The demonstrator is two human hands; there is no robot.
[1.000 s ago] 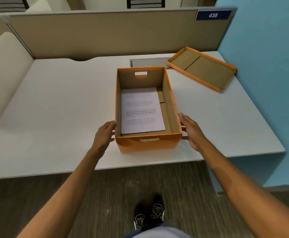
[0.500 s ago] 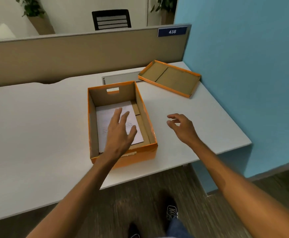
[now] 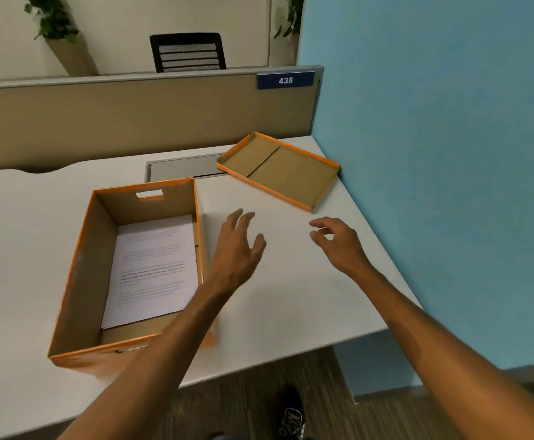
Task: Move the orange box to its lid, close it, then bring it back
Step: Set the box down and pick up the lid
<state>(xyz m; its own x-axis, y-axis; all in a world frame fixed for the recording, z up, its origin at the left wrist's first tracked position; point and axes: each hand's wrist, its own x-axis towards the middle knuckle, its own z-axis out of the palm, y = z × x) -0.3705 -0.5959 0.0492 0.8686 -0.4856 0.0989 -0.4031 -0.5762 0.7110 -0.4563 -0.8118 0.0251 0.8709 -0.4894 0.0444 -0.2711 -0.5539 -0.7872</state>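
The orange box [image 3: 78,274] stands open on the white desk [image 3: 21,223] near its front edge, with a printed sheet [image 3: 154,265] lying flat inside. Its orange lid [image 3: 291,171] lies upside down at the desk's back right corner, against the blue wall. My left hand [image 3: 238,249] hovers over the desk just right of the box, fingers spread, holding nothing. My right hand [image 3: 338,242] is further right, below the lid's near edge, fingers loosely curled and empty. My left forearm crosses the box's front right corner.
A beige partition [image 3: 132,119] with a "438" sign [image 3: 285,80] bounds the desk at the back, and a blue wall [image 3: 433,154] bounds it on the right. A grey cable flap [image 3: 180,166] sits behind the box. A chair [image 3: 188,52] stands beyond the partition.
Both hands have let go of the box sides and moved right toward the lid; the left hand passed over the box. My view has shifted right, so the box sits further left.
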